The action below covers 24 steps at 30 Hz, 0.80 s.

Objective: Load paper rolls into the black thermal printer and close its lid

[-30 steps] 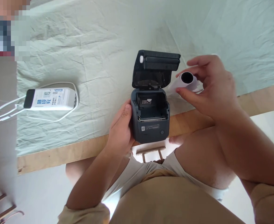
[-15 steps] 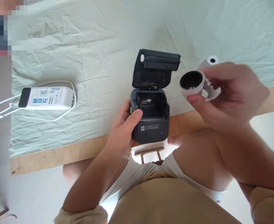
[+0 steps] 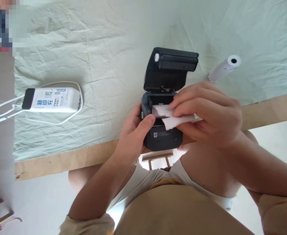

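A dark portable label printer [image 3: 163, 139] is tilted at the table's near edge, its lid [image 3: 171, 70] swung up. My left hand [image 3: 136, 132] grips the printer's left side, thumb over the rim of the paper bay. In my right hand [image 3: 207, 114] is a white paper roll [image 3: 161, 111], lying partly within the bay. A torn loose end of the paper sticks out toward the printer's front. My fingers cover the roll's right part. Beyond my right hand, a slim white roll [image 3: 223, 69] with a dark core lies on the cloth.
To the left lies a white power strip [image 3: 52, 100] with a black end and white cables. A pale green cloth [image 3: 104, 65] covers the table, whose wooden edge [image 3: 67, 163] runs in front of my legs. A blurred-out patch hides the upper left corner.
My right hand has moved left to the printer and turned over, bringing the paper roll into the open bay. The left hand still grips the printer. The slim roll is now uncovered.
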{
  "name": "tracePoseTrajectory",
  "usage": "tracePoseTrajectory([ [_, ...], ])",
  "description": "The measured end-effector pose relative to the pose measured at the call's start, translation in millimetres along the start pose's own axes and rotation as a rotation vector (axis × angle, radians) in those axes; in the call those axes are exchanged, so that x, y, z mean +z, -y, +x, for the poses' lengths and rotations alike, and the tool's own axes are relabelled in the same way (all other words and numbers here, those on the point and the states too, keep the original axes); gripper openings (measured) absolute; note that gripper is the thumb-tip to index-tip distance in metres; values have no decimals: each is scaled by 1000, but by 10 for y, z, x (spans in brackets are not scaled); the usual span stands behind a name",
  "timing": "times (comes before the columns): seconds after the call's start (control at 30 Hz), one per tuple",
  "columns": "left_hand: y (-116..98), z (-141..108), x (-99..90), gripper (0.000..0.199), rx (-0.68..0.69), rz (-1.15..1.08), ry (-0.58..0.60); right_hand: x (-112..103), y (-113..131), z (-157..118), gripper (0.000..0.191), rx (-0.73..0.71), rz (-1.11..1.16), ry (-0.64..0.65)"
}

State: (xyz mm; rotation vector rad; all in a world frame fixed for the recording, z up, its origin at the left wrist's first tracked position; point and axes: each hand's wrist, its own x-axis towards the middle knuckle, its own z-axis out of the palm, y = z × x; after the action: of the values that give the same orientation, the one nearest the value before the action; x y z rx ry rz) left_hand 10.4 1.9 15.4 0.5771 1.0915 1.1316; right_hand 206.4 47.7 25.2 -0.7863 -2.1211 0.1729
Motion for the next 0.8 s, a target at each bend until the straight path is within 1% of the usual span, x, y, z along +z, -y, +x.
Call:
tracePoseTrajectory([
  [0.1,14,14,-30,34,7,36,33,-12,68,-50,17,-78,44,78],
  [0.17,4,14,-45,44,-10,81,65,5,60,-90,14,-131,53,144],
  [0.23,-19,4,-43,66,-20,116,69,26,27,-119,19,-174,85,180],
  [0.27,-34,-4,-34,80,-23,136,61,34,8,-129,23,-182,107,164],
  [0.3,-50,-15,-20,89,-27,154,45,40,-11,-134,23,-178,130,121],
  [0.33,-64,-27,-3,94,-27,168,22,43,-28,-137,18,-147,150,59],
  [0.4,-87,-52,31,89,-34,164,-14,42,-61,-139,4,-14,151,-119],
  [0.43,-94,-63,45,88,-39,153,-23,39,-79,-140,8,66,136,-197],
  [0.47,-98,-72,55,88,-44,141,-32,35,-99,-140,17,148,127,-229],
  [0.53,-100,-86,62,93,-53,125,-34,28,-144,-143,37,278,142,-185],
  [0.6,-101,-92,55,95,-54,119,-30,24,-187,-149,54,345,208,-65],
  [0.63,-101,-92,49,95,-52,120,-29,23,-206,-153,56,350,248,-30],
  [0.67,-102,-92,42,94,-50,124,-29,25,-220,-159,54,341,278,-37],
  [0.77,-102,-88,22,92,-51,155,-30,37,-236,-183,43,334,311,-128],
  [0.8,-100,-87,18,92,-51,164,-27,43,-234,-191,40,341,310,-134],
])
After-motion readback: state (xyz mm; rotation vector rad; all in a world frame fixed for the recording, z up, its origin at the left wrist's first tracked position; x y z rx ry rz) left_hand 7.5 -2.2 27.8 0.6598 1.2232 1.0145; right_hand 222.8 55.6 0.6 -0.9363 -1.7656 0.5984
